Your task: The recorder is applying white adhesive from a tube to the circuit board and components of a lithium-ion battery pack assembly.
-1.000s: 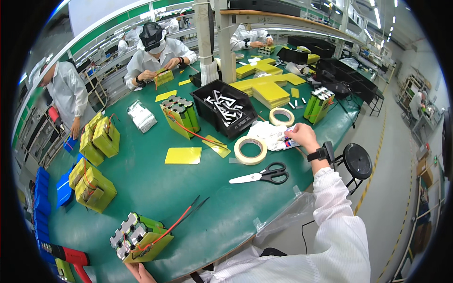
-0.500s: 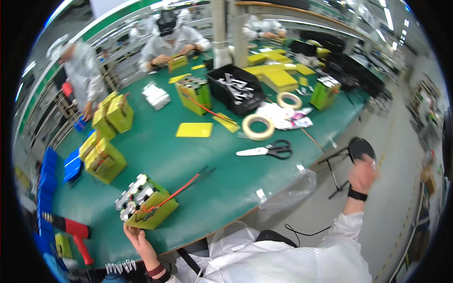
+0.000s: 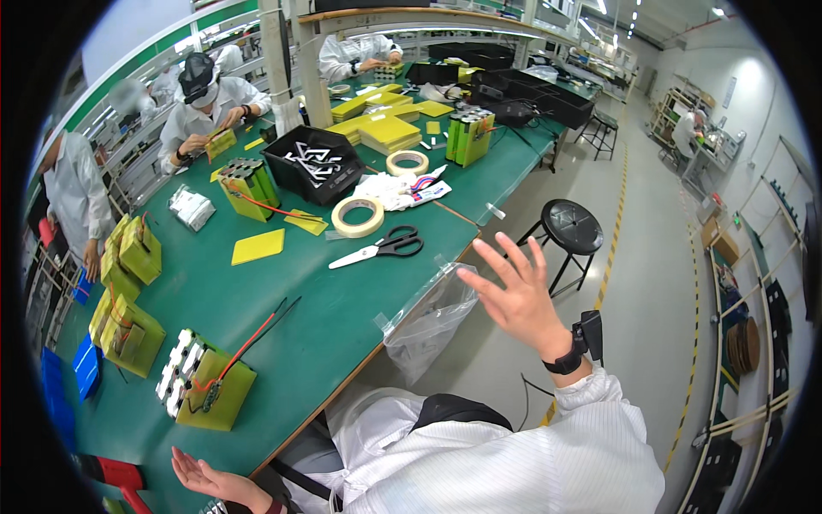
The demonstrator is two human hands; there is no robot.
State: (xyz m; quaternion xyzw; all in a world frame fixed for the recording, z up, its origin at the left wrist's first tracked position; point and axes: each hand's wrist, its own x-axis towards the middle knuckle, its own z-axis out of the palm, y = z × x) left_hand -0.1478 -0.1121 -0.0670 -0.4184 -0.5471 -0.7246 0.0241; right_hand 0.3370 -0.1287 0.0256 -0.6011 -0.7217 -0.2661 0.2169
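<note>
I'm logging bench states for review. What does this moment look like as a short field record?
left hand: open, palm up, empty, at the table edge below the battery pack
right hand: open, fingers spread, empty, off the table, beside the clear plastic bag
table: green
on it: scissors, masking tape roll, yellow sheet
floor: black stool

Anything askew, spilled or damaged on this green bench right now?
Nothing looks spilled or broken. Two small oddities: the clear plastic bag taped to the green table's front edge hangs crumpled, and both hands are empty, the right hand raised with spread fingers beyond the edge, the left hand palm-up near the yellow-green battery pack.
</note>
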